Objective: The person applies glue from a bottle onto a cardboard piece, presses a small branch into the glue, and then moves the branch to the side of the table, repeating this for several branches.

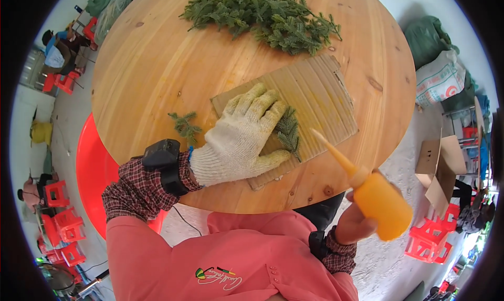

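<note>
My left hand (239, 133), in a white knit work glove stained yellow at the fingers, lies flat with its fingers stretched over a piece of corrugated cardboard (315, 91). Beside its thumb and fingers a small green fir sprig (288, 132) rests on the cardboard, partly hidden by the glove. My bare right hand (358, 221) is wrapped round an orange-yellow squeeze bottle (386, 209) with a long tapered nozzle. The bottle is tilted, its tip up and left, near the cardboard's right part. Another small sprig (185, 128) lies on the wood left of the glove.
A heap of green fir sprigs (262, 17) covers the far side of the round wooden table (142, 65). A red stool (94, 170) stands at the table's left. An opened carton (440, 164), a white sack (441, 80) and red stools (433, 235) are on the right.
</note>
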`<action>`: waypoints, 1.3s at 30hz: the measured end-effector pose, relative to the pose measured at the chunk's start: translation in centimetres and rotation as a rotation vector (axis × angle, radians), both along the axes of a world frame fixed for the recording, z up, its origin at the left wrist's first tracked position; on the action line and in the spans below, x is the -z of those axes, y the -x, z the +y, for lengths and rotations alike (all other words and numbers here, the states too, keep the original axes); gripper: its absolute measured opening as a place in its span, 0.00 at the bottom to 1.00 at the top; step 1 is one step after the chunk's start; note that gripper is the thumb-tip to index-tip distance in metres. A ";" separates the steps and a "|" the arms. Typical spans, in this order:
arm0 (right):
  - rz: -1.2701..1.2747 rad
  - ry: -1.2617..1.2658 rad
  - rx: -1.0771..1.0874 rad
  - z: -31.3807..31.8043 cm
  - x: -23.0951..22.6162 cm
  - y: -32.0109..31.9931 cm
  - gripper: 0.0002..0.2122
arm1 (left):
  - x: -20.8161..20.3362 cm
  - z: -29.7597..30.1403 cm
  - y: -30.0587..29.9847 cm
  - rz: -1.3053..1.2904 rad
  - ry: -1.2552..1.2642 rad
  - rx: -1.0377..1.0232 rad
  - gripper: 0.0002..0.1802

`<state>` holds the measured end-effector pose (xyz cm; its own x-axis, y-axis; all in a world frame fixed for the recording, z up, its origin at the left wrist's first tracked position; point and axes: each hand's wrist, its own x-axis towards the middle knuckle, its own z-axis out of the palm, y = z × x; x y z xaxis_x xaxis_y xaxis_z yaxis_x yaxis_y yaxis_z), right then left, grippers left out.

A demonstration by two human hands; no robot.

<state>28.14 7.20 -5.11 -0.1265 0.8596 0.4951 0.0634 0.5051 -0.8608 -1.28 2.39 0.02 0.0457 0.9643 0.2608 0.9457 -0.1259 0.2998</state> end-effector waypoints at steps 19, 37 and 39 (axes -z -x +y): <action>-0.331 -0.381 -0.004 -3.4 -4.9 4.8 0.43 | 1.5 0.8 0.6 -0.007 -0.120 0.085 0.42; -0.345 -0.342 0.024 -3.5 -4.9 5.3 0.42 | 1.4 0.8 0.7 0.030 -0.108 0.078 0.43; -0.337 -0.341 0.028 -3.6 -4.8 5.3 0.42 | 1.4 0.9 0.7 0.019 -0.105 0.087 0.43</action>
